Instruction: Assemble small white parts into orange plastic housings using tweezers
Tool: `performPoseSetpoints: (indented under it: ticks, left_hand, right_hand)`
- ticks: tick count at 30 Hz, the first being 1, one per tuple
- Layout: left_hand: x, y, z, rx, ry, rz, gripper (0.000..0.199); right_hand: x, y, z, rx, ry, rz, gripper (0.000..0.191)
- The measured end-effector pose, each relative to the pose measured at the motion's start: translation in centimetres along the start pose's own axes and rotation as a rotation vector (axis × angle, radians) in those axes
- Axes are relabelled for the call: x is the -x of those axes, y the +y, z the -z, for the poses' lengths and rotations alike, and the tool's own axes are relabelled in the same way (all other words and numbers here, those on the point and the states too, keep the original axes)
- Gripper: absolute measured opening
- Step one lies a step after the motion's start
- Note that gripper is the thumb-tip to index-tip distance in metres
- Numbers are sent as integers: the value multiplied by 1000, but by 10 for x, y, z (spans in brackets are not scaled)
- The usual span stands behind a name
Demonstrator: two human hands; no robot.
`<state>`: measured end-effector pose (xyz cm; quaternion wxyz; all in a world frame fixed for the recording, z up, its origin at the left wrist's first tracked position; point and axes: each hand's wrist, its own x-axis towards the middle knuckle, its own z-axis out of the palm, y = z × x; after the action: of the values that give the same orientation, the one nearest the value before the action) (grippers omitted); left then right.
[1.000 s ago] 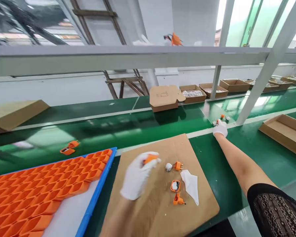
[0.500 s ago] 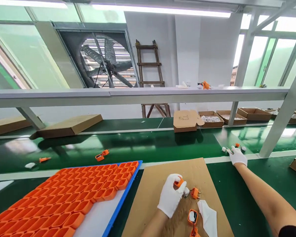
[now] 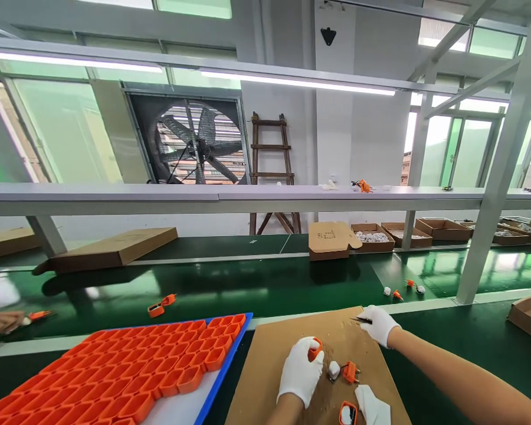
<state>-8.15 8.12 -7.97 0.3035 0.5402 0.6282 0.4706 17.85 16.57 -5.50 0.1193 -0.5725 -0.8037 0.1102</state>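
Green conveyor belt (image 3: 248, 295) is running across the room behind a blue-rimmed tray (image 3: 221, 378) and a cardboard sheet (image 3: 256, 378). The left hand (image 3: 301, 369) is curling closed around an orange shell (image 3: 315, 349) above the sheet. Having left the belt, the right hand (image 3: 379, 324) is now pinching a slim dark tool (image 3: 361, 320) at the sheet's far corner, bringing both hands together there, while small plug parts (image 3: 397, 295) are lying on the belt.

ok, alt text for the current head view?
Gloved left hand holds an orange housing over a cardboard sheet; gloved right hand holds a thin dark tool. A blue-rimmed tray of orange shells sits left; beyond, plug pieces dot a green worktop.
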Motion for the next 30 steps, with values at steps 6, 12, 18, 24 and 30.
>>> performPoseSetpoints:
  ticks: [6, 12, 18, 24, 30]
  left_hand:
    - [-2, 2, 0, 43, -15, 4, 6]
    - [0, 1, -3, 96, -36, -1, 12]
    - [2, 4, -5, 148, -59, 19, 13]
    - [8, 8, -6, 168, -114, 105, 30]
    - [12, 21, 3, 223, -125, 154, 55]
  right_hand:
    - [-2, -47, 8, 23, -118, 100, 26]
    - [-3, -56, 35, 38, -140, 89, 27]
    - [0, -49, 72, 27, -90, 27, 24]
    - [-17, 37, 109, -1, -46, -359, 31]
    - [-15, 85, 90, -67, 12, -620, 33]
